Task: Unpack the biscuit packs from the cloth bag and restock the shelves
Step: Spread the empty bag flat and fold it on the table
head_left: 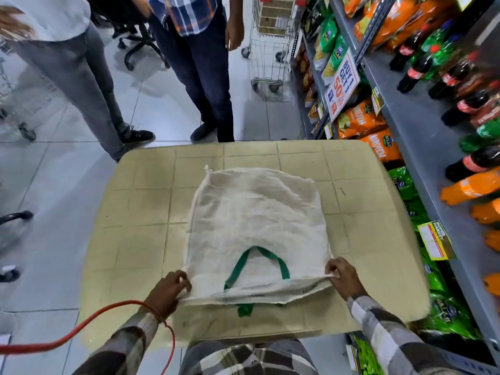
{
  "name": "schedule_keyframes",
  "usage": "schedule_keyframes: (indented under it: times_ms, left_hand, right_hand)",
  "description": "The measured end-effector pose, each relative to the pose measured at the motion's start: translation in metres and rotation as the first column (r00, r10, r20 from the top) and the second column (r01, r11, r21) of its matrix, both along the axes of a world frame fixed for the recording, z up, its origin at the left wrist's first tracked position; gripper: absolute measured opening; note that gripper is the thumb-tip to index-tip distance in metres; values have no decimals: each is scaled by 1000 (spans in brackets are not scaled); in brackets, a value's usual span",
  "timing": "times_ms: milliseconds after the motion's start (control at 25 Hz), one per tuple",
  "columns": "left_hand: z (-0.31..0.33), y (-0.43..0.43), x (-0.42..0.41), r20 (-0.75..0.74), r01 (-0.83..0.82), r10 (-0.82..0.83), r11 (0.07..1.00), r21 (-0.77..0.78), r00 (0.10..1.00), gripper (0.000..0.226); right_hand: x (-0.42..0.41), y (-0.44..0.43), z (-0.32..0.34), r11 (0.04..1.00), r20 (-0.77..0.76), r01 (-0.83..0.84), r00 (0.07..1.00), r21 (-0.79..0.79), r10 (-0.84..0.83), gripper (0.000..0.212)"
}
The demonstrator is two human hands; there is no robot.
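A cream cloth bag (257, 220) with green handles (255, 263) lies flat on a beige table (140, 201), its mouth toward me. It looks flat, and no biscuit packs show. My left hand (169, 289) pinches the bag's near left corner. My right hand (343, 276) pinches the near right corner at the open rim. Grey shelves (422, 136) run along the right side.
The shelves hold orange and green snack bags (359, 123), soda bottles (416, 74) and a promo sign (342, 85). Two people (200, 63) stand beyond the table's far edge. A wire trolley (270, 41) stands behind them. A red cord (81, 328) hangs at my left arm.
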State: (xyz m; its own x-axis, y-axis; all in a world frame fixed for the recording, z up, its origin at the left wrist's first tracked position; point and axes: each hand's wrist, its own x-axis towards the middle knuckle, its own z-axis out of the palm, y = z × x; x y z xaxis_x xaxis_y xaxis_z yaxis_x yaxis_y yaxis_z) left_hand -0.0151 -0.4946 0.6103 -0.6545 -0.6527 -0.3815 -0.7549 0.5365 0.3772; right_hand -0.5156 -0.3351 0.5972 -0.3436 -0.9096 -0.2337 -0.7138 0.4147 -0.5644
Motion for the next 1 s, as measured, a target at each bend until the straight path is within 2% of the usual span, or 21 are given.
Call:
schedule_keyframes:
  times_ms: [80, 160, 280, 360, 440, 560, 640, 680, 800, 920, 1000]
  left_hand:
    - [-18, 7, 9, 125, 74, -84, 994, 82, 989, 59]
    - [-29, 12, 16, 197, 153, -180, 978, 145, 964, 59]
    - [-24, 20, 8, 308, 211, -256, 962, 173, 916, 82]
    - [-20, 25, -5, 349, 217, -260, 963, 159, 900, 90]
    - [-19, 27, -19, 339, 200, -220, 975, 95, 915, 77]
    - [-20, 28, -27, 370, 163, -173, 985, 59, 913, 54]
    - [-26, 27, -19, 371, 114, -172, 978, 172, 912, 39]
    - [-34, 28, -12, 359, 122, -184, 975, 188, 915, 39]
    - [-22, 27, -7, 401, -6, -226, 865, 501, 888, 36]
    - [3, 7, -21, 321, -11, -227, 801, 598, 919, 19]
    - [14, -26, -32, 281, -128, -54, 796, 591, 958, 26]
  right_hand:
    - [1, 20, -8, 999, 12, 28, 1000, 33, -28, 80]
    - [5, 33, -11, 997, 14, 17, 1000, 73, -18, 73]
    - [14, 47, -15, 983, -17, -71, 997, 168, 75, 70]
    - [20, 51, -24, 959, -88, -141, 982, 245, 166, 78]
    - [25, 44, -27, 953, -132, -112, 979, 282, 154, 72]
    - [28, 26, -10, 925, -160, -116, 970, 363, 184, 43]
    - [21, 33, -13, 893, -122, -176, 961, 415, 246, 39]
    - [14, 44, -19, 860, -76, -229, 953, 457, 294, 39]
    - [-9, 76, -37, 802, 80, -325, 940, 501, 331, 36]
    - [-5, 56, 7, 839, 201, -269, 960, 473, 194, 28]
    - [-5, 32, 34, 911, 271, -133, 962, 391, 24, 26]
